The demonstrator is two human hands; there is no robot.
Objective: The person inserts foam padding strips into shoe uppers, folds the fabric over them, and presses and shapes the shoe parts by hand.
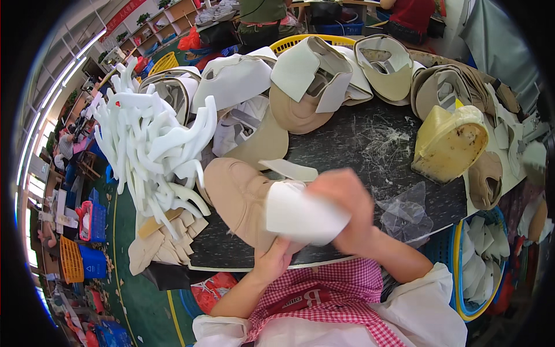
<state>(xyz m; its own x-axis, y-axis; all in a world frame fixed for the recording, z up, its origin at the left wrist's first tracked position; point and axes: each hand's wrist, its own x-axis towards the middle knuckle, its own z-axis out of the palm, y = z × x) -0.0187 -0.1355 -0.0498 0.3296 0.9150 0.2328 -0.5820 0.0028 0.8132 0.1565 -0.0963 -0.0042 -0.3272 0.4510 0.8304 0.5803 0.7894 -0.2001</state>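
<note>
- I am viewing, through the head camera, two bare hands working over a dark tabletop (332,151).
- The beige upper (234,199), a shoe part with stitched seams, is lying in the person's grasp above the near edge of the tabletop, its rounded end pointing up and to the left.
- A white panel (303,214) is covering the near, right-hand end of the beige upper.
- The left hand (272,263) is gripping the beige upper from below, its thumb pressing near the lower edge of the white panel.
- The right hand (348,211) is curling at the right side of the white panel; it is showing as a blur, so I cannot tell whether its fingers are pinching the panel or merely brushing it.
- A pale strip (289,170) is lying just beyond the white panel.
- A heap of white strips (144,130) is rising to the left, with flat beige pieces (167,240) overlapping below it.
- A row of shoe uppers (300,113), beige and white, is curving along the far side of the tabletop.
- A yellow tub (448,147) is leaning at the right, its stained face turning toward me.
- A clear plastic sheet (404,215) is lying crumpled between the right hand and the tub.
- A yellow-rimmed basket (459,272) is holding white pieces (480,254) at the lower right.
- A checked apron (341,280) is covering the person's front.
</note>
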